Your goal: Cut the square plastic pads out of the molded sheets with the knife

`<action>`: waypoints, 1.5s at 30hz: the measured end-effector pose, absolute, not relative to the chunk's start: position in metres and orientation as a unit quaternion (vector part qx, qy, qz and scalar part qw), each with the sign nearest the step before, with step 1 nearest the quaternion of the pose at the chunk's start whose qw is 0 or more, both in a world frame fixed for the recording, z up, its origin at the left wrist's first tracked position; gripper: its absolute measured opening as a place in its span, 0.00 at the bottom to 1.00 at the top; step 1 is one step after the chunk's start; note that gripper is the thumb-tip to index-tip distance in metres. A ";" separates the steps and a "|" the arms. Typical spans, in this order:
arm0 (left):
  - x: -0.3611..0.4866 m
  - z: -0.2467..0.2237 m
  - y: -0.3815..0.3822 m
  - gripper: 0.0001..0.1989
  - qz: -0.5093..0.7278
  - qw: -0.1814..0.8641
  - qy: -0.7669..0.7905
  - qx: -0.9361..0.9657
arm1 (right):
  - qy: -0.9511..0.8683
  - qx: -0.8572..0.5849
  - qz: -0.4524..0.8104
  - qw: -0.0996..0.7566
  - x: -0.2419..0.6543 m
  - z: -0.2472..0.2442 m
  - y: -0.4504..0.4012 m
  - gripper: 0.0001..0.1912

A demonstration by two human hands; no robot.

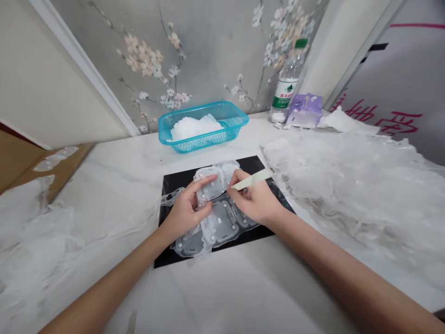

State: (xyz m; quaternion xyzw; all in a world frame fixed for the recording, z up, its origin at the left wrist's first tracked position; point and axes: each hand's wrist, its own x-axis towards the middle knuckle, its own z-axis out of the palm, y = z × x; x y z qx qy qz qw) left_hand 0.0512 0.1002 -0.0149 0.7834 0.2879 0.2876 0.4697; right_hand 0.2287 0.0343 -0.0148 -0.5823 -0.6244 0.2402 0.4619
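Observation:
A clear, frosted molded plastic sheet [221, 222] with rounded panels and small white dots lies on a black mat [250, 236]. My left hand [187, 206] grips its upper left part, index finger along the surface and thumb lower down. My right hand [255, 197] is closed around a slim, flat, pale green tool [255, 178], held like a pen. The tool's pointed end is beside the sheet's upper panels, close to my left fingertips; whether it touches the plastic I cannot tell. Fingers hide part of the sheet's right side.
A blue basket [203, 109] holding white material stands behind the mat. Translucent sheets [351, 176] pile up at the right, with more plastic scraps [31, 246] at the left. A green-capped bottle [287, 88] and a purple packet [305, 111] stand at the back right. A cardboard box [69, 162] is at left.

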 end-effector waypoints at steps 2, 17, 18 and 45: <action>0.051 -0.016 0.101 0.26 0.283 0.473 0.298 0.779 | -0.593 -0.590 0.262 0.482 0.228 -0.016 0.034 0.05; 0.053 -0.012 0.100 0.27 0.290 0.532 0.310 0.733 | -0.572 -0.593 0.244 0.511 0.229 -0.014 0.033 0.07; 0.053 -0.012 0.100 0.27 0.286 0.536 0.311 0.731 | -0.580 -0.596 0.228 0.506 0.229 -0.014 0.032 0.07; 0.055 -0.011 0.106 0.13 0.268 0.304 0.389 0.828 | -0.419 -0.527 0.350 0.652 0.216 -0.021 0.035 0.07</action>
